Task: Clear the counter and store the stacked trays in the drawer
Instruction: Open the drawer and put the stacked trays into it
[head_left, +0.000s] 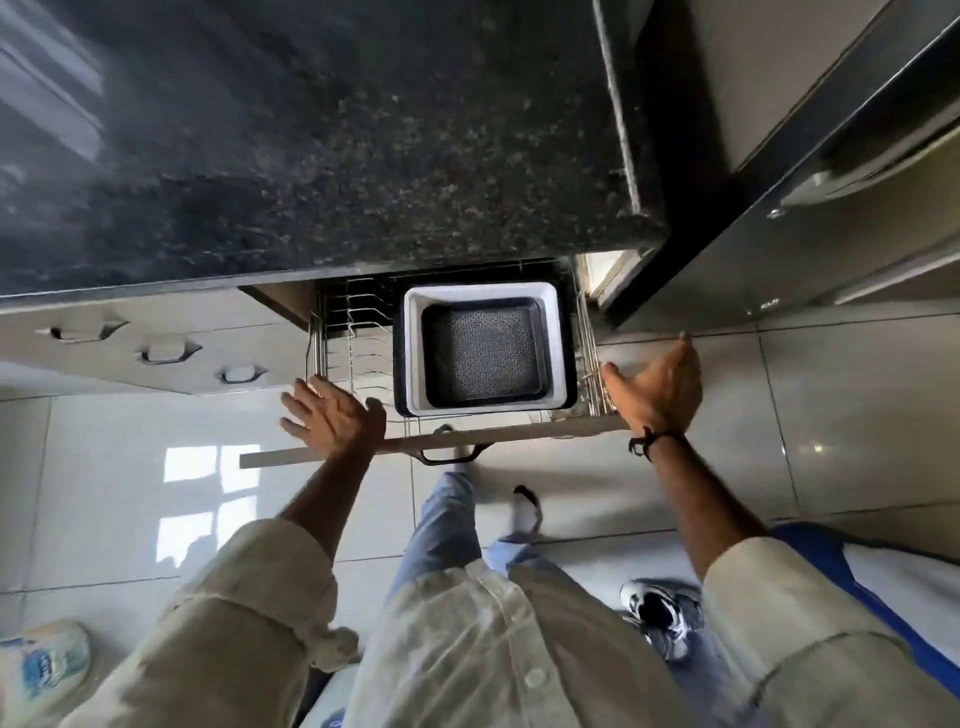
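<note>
Stacked trays (485, 349): nested, seated in the open drawer (363, 446), centre frame, under the counter (311, 156) edge.
Left hand (327, 415), right hand (657, 387): both spread, empty, flanking the drawer, likely just let go.
Wire rack (353, 332): left of the trays.
Obstructions: none apparent to shutting; handle (452, 454) is free.

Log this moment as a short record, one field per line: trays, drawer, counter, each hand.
trays: stacked trays nested, white one outermost visible around a dark one with a patterned floor, lying in the drawer
drawer: drawer pulled open below the counter, wire rack inside, handle on its front panel
counter: dark speckled counter, nothing seen on the visible part
left hand: left hand open, fingers spread, at the drawer's left front corner, holding nothing
right hand: right hand open, at the drawer's right side, holding nothing
</note>
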